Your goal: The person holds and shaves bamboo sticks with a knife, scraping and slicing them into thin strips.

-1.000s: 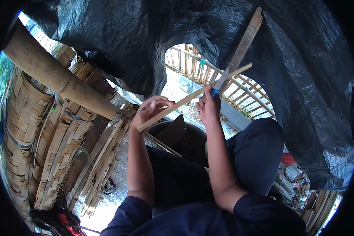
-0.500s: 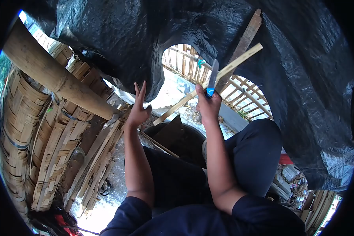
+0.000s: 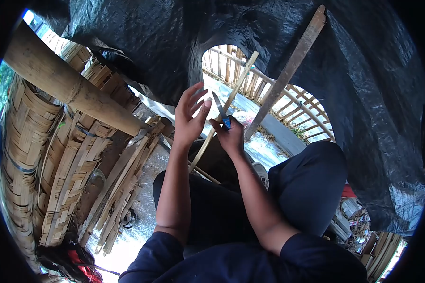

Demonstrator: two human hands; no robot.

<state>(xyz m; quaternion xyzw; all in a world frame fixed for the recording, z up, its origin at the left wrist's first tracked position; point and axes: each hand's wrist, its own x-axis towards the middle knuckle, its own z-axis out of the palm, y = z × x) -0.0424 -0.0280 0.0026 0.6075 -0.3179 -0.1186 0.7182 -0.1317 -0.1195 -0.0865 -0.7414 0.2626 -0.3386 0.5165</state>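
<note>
My right hand (image 3: 230, 134) is closed round the blue handle of a knife (image 3: 219, 106), its blade pointing up and left. The same hand also holds a thin bamboo strip (image 3: 233, 94), which crosses behind the blade and slants from upper right to lower left. Just left of the strip, my left hand (image 3: 191, 118) is raised with its fingers apart and nothing in it. Below both hands, a dark round container (image 3: 217, 162) is partly hidden by the strip and my right arm.
Woven bamboo rolls (image 3: 28, 137) and split strips (image 3: 123, 193) stand at the left under a thick bamboo pole (image 3: 75, 94). Black plastic sheeting (image 3: 363, 94) hangs ahead and right. A long wooden slat (image 3: 288, 70) leans before a bamboo fence (image 3: 316, 118).
The knife and strip have moved left and lower, and the strip has turned steeper. My left hand left the strip's lower end, rose with spread fingers, then shifted right towards my right hand.
</note>
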